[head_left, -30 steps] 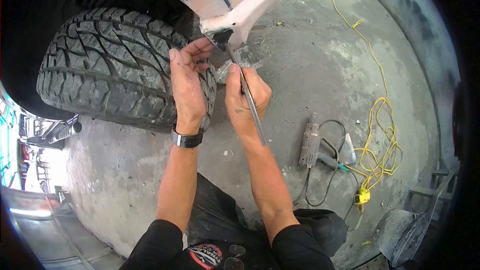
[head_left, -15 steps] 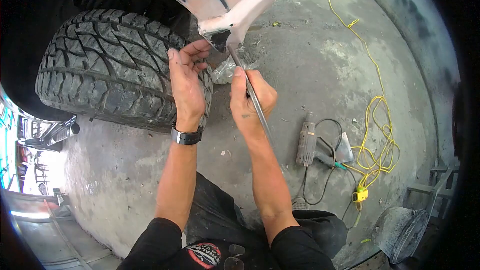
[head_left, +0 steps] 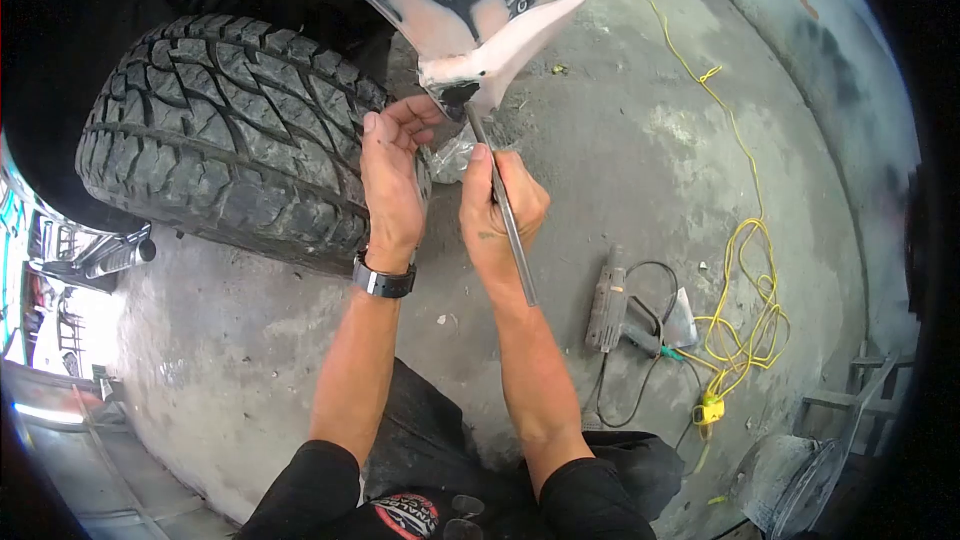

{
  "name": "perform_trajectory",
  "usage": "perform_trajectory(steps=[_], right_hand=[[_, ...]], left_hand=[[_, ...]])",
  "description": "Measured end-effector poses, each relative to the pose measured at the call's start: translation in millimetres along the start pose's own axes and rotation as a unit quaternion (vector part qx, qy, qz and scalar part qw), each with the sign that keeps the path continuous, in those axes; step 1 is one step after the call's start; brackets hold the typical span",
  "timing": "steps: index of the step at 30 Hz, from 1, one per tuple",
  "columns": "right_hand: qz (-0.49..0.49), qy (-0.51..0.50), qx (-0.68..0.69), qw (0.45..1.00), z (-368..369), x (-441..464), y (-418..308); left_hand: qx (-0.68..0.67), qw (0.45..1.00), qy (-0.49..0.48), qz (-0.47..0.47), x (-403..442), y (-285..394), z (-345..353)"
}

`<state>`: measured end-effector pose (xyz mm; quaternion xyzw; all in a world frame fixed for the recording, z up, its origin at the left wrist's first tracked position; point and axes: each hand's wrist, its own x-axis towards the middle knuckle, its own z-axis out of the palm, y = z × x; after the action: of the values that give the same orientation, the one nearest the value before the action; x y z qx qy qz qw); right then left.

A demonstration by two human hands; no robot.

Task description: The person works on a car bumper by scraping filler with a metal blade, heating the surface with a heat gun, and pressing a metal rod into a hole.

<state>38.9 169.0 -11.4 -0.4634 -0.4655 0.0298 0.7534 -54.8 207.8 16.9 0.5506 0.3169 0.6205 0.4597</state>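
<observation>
Head view: your right hand pinches the rod, tip at the panel; steer it lightly, your left hand loosely spread beside that panel's corner.

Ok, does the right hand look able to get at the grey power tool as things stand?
Probably not right now: the right hand is gripping a metal bar at the lower corner of the panel. With that hand free, likely yes, as only open floor shows between it and the power tool.
</observation>
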Motion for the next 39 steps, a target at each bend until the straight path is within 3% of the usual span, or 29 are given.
perform_trajectory(steps=[22,28,32,39], right_hand=[[0.001,-0.008,-0.007,1.0,-0.5,4.1,-5.5],[0.026,-0.012,-0.015,0.999,-13.9,1.0,-9.5],[0.065,-0.007,-0.007,0.998,-20.4,-5.5,-6.3],[0.037,-0.018,-0.007,0.999,-18.0,3.5,-14.5]], left_hand=[[-0.026,1.0,-0.003,-0.004,-4.8,4.2,0.5],[0.038,0.998,0.054,0.002,-8.2,1.8,-5.8],[0.088,0.995,0.039,0.005,-11.6,6.7,-7.4],[0.103,0.994,0.024,0.0,-8.0,6.4,-3.2]])
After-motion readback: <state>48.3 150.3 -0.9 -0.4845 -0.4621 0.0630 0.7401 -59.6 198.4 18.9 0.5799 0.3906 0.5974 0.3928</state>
